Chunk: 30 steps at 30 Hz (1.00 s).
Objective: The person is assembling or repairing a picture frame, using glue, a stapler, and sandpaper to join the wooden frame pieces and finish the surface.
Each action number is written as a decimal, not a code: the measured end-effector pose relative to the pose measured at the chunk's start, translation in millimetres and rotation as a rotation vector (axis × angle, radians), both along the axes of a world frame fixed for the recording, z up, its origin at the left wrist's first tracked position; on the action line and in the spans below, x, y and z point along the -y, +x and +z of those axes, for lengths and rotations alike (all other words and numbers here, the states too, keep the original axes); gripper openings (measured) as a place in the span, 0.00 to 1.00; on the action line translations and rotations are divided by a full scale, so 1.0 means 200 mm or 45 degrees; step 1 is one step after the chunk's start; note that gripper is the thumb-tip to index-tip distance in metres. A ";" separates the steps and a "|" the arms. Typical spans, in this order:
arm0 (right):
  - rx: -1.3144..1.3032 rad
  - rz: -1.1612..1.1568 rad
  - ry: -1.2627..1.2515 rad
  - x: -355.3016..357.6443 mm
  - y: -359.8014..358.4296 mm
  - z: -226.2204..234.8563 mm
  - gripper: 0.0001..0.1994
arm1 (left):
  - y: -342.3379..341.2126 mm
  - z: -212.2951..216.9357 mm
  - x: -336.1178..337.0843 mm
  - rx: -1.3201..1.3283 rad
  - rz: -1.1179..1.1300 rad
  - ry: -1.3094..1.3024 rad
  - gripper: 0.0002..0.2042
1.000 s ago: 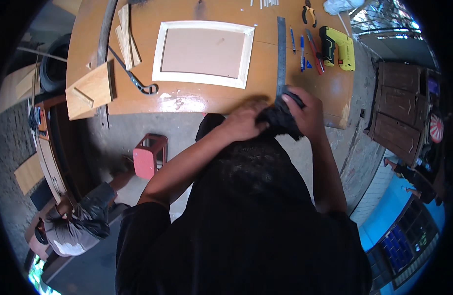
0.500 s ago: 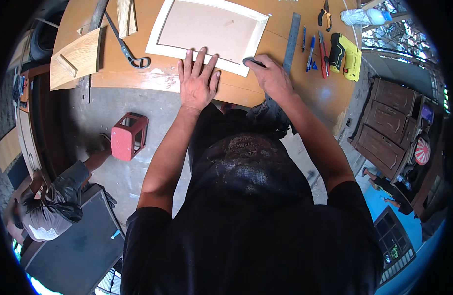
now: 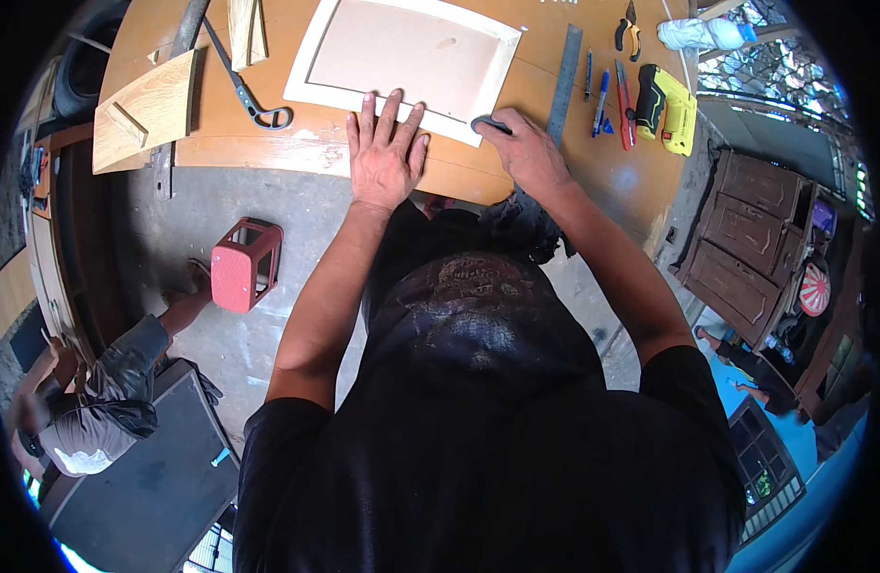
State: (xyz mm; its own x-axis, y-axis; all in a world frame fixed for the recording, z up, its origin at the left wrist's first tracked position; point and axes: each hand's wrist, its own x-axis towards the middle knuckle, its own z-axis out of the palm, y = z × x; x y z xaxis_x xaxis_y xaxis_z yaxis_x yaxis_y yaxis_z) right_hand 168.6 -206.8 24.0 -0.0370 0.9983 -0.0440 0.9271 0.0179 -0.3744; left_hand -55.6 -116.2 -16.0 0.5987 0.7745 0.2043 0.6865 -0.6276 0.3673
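Two-handed work at the frame, which lay flat on the counter at 12 o'clock. The left hand rested at the frame's 6 o'clock rim, its fingers spread and clasping nothing; the fingers of the right hand pinched a dark pad at the 4 o'clock corner. A black cloth hung below the right wrist; whether it joined the pad could not be told. Good practice, judged from this pose, called for the left fingers to bear evenly so that the frame did not skid, and for light, level pressure on the pad, since a hard push might have strained the corner. The ruler, at the right hand's 1 o'clock, was best kept clear.
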 end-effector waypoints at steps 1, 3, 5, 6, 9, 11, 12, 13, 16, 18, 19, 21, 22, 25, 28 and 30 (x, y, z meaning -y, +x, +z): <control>0.002 0.004 -0.004 0.01 0.00 0.00 0.20 | 0.00 0.00 0.00 -0.008 0.000 0.001 0.22; 0.008 0.009 -0.008 0.02 0.00 0.01 0.20 | 0.00 0.00 0.00 -0.012 0.000 0.003 0.22; -0.011 0.012 -0.006 0.03 0.00 0.02 0.19 | -0.01 0.00 0.00 -0.016 0.000 0.012 0.22; -0.009 0.011 -0.005 0.04 -0.01 0.02 0.19 | -0.01 -0.01 0.00 -0.013 -0.001 0.013 0.22; -0.029 0.005 0.018 0.05 -0.01 0.03 0.18 | -0.01 -0.01 0.00 0.002 -0.003 0.021 0.22; -0.043 0.005 -0.002 0.06 -0.01 0.03 0.17 | 0.00 -0.01 0.00 -0.014 -0.005 0.015 0.22; -0.041 0.002 0.001 0.07 0.00 0.03 0.17 | 0.00 -0.01 -0.01 -0.011 -0.008 0.017 0.22; -0.051 0.004 -0.009 0.08 0.00 0.03 0.16 | 0.00 -0.01 -0.01 -0.013 -0.008 0.019 0.22; -0.085 0.002 -0.056 0.12 0.00 0.02 0.13 | 0.00 -0.02 -0.01 -0.008 -0.009 0.015 0.23; -0.111 -0.004 -0.093 0.17 -0.02 0.05 0.12 | 0.00 -0.02 -0.01 -0.003 -0.012 0.009 0.23; -0.222 -0.051 -0.098 0.20 -0.05 0.09 0.11 | 0.00 -0.02 -0.01 -0.001 -0.013 0.007 0.23; -0.574 -0.088 -0.213 0.20 -0.10 0.18 0.10 | -0.01 -0.02 -0.01 -0.004 -0.015 0.010 0.23; -0.576 -0.094 -0.209 0.19 -0.14 0.23 0.10 | -0.01 -0.03 0.00 0.000 -0.014 0.014 0.23; -0.815 -0.368 -0.101 0.23 -0.25 0.13 0.15 | 0.00 -0.02 0.00 -0.004 -0.028 0.016 0.23; -0.399 -0.372 0.021 0.17 -0.34 0.04 0.20 | -0.01 -0.01 0.00 -0.007 -0.029 0.026 0.23; -0.333 -0.401 -0.311 0.11 -0.39 0.10 0.25 | -0.01 -0.01 0.00 0.001 -0.029 0.036 0.22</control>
